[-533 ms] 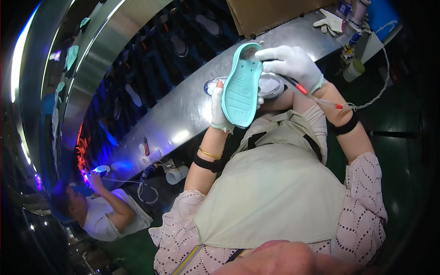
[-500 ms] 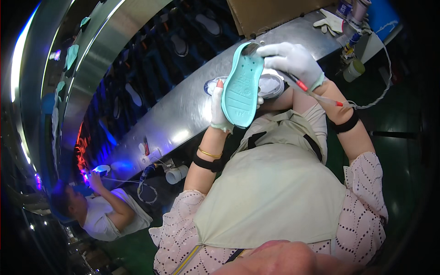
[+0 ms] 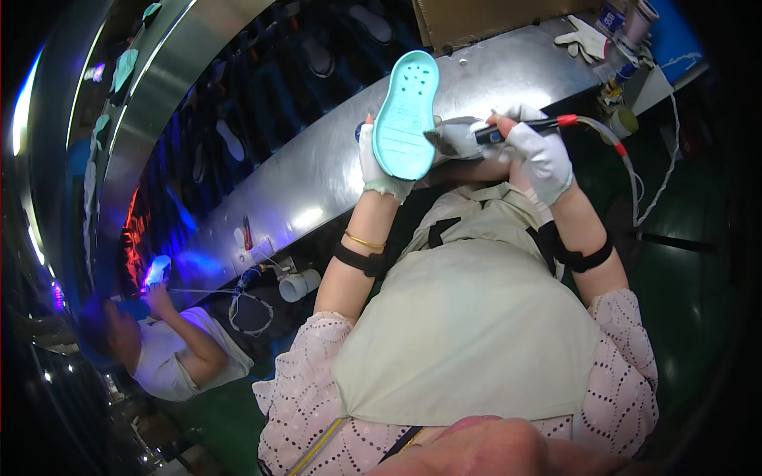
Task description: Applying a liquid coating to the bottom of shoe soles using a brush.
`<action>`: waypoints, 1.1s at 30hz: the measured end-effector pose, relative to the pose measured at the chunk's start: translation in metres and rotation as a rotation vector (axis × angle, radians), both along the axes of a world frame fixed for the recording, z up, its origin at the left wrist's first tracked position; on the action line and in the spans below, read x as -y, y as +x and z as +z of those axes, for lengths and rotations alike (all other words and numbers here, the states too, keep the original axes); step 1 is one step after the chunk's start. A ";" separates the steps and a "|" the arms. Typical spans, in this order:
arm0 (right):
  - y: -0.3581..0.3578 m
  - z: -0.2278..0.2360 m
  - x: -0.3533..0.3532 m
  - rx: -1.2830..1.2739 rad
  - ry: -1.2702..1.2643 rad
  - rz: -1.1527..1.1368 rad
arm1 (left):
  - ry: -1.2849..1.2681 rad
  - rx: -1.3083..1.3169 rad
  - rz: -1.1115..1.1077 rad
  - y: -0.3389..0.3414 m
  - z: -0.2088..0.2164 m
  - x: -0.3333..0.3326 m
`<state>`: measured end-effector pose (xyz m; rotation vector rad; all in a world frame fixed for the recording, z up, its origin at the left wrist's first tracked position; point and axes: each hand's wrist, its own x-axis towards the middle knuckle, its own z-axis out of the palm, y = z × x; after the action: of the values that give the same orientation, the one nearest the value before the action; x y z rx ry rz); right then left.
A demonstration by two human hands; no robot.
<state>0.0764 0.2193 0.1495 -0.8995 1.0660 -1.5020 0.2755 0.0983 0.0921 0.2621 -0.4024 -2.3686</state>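
Observation:
My left hand [image 3: 373,163], in a white glove with bare fingertips, grips a turquoise shoe sole [image 3: 406,115] along its left edge and lower end. The sole stands up with its inner face toward me, small holes at its top end. In my right hand [image 3: 544,159], also gloved, is a glue brush with a black handle [image 3: 524,129] and a red-banded hose [image 3: 599,127] on its end. Its dark bristles [image 3: 451,139] point left, close to the sole's lower right edge; whether they touch is unclear. A pale shoe behind the brush is mostly hidden.
A curved metal bench [image 3: 317,170] runs beyond my hands, alongside a dark conveyor carrying shoes [image 3: 230,140]. A spare glove [image 3: 583,40] and cans [image 3: 637,24] occupy the far right. A co-worker [image 3: 171,349] handles a shoe at left. A white cup [image 3: 298,285] hangs by the bench.
The brush has come down from the sole's top end to beside its lower right edge, its handle now pointing right. My left hand has raised the sole slightly, turning it more upright.

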 end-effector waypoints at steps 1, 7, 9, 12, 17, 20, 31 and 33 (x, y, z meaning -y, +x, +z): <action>0.005 -0.002 -0.001 0.053 0.047 0.023 | -0.005 0.108 0.044 0.000 0.000 -0.001; 0.024 -0.010 0.001 0.012 0.150 0.076 | -0.040 0.214 0.033 0.000 0.007 -0.011; 0.025 -0.011 0.005 0.010 0.146 0.122 | -0.021 0.208 0.042 -0.001 0.009 -0.013; 0.025 -0.014 0.010 0.033 0.195 0.143 | -0.004 0.197 0.043 -0.003 0.007 -0.013; 0.025 -0.023 0.017 -0.018 0.066 0.229 | -0.003 0.210 0.051 0.003 -0.003 -0.003; 0.025 -0.028 0.020 -0.188 -0.149 0.270 | 0.041 0.163 0.046 0.007 -0.006 0.002; 0.018 -0.014 0.008 -0.203 -0.492 0.252 | -0.026 -0.023 -0.247 0.014 0.010 0.002; 0.015 -0.008 0.007 -0.405 -0.543 0.265 | 0.007 0.012 -0.232 0.014 0.009 0.001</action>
<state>0.0915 0.2120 0.1413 -1.7121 0.7757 -1.4353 0.2893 0.0970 0.1015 0.2441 -0.4512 -2.5971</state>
